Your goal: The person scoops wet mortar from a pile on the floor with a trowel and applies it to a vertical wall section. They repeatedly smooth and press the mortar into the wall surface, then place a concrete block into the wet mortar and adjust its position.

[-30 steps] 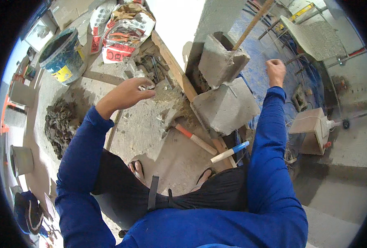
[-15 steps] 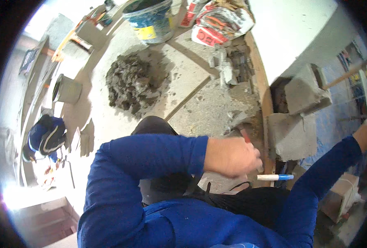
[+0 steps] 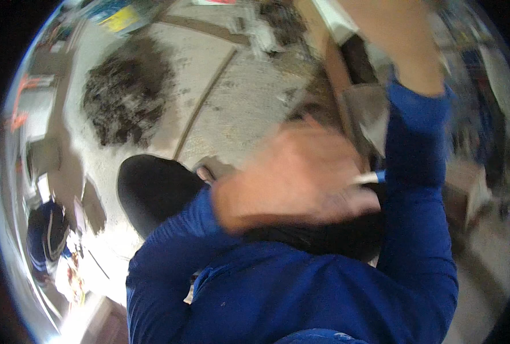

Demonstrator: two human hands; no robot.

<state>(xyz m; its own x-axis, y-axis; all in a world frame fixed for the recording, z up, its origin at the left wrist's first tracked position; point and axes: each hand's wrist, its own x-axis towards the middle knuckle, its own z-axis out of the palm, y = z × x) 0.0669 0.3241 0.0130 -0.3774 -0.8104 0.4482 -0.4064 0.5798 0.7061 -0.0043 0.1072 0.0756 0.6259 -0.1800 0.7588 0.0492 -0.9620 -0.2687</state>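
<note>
My left hand (image 3: 301, 178) is in front of my lap, blurred by motion, its fingers curled closed. Just above its knuckles shows the red part of a tool (image 3: 309, 118), which seems to run into the grip; the tool's far end is smeared. Beside the fingers a white and blue stick (image 3: 371, 178) sticks out; whether the hand touches it I cannot tell. My right hand (image 3: 390, 28) is raised at the top right above concrete blocks, badly blurred, with its fingers cut off by the picture's edge.
A heap of wet grey mortar (image 3: 129, 92) lies on the floor ahead left, with a bucket (image 3: 120, 20) beyond it. A wooden board (image 3: 332, 74) runs along the right, beside a concrete block (image 3: 370, 109). Another person (image 3: 47, 235) is at the far left.
My right hand has risen from the far right to the top of the picture. My left hand appears larger and closer. The whole view has shifted, moving the mortar heap leftward and up.
</note>
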